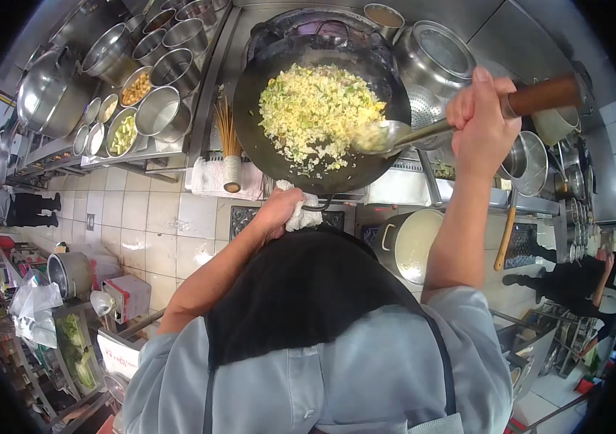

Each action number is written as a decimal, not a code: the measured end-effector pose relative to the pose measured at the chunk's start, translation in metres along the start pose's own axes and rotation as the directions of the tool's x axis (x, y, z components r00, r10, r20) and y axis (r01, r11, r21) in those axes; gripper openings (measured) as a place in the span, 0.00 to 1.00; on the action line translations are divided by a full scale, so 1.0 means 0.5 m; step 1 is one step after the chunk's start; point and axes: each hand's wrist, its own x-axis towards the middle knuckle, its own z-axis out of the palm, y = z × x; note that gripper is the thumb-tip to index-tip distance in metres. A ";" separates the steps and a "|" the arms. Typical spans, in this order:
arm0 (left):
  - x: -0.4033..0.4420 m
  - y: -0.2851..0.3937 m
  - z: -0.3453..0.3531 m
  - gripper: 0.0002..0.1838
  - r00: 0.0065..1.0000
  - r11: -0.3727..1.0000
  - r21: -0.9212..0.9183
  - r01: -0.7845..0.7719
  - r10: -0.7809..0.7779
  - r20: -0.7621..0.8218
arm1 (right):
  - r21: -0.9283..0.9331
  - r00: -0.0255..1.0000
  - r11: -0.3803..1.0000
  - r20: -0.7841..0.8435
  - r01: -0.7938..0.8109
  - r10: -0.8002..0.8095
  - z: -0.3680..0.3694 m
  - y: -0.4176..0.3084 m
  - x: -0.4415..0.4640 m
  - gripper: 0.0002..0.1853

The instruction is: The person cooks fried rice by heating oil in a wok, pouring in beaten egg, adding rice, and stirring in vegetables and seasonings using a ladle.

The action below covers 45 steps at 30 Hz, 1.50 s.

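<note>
A large dark wok [250, 137] sits on the stove, holding fried rice [308, 108] with yellow egg and green bits. My left hand [279, 210] is closed on a white cloth [302, 215] at the wok's near rim, where a dark loop handle shows beside it. My right hand [483, 123] grips a metal ladle [424, 134] near its wooden handle, which points up to the right. The ladle's bowl rests at the right edge of the rice, with some food in it; it is slightly blurred.
Left of the wok lie a bamboo brush [230, 145] and several metal pots [176, 69] and bowls of ingredients. A lidded pot [438, 54], a strainer [420, 108] and a skimmer [532, 163] stand to the right. Below is a large pot [416, 246] of pale liquid. Other people [575, 289] stand at both sides.
</note>
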 end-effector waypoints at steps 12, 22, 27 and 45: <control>-0.041 0.043 0.022 0.13 0.997 0.973 0.230 0.015 0.004 -0.083 | -0.012 0.999 0.999 -0.030 0.031 -0.031 0.103 0.082 0.057 0.14; -0.021 0.014 0.009 0.18 0.990 0.973 0.227 -0.026 0.057 -0.128 | 0.040 0.981 0.986 0.116 -0.162 0.157 0.092 0.095 -0.071 0.15; -0.017 0.020 0.001 0.17 1.000 0.987 0.159 -0.007 0.008 -0.008 | -0.024 0.997 0.997 -0.033 -0.066 0.066 0.049 0.043 0.028 0.16; -0.029 0.028 0.012 0.17 0.996 0.979 0.204 -0.011 0.028 -0.083 | -0.183 0.960 0.983 0.277 0.015 0.038 0.199 0.048 -0.002 0.17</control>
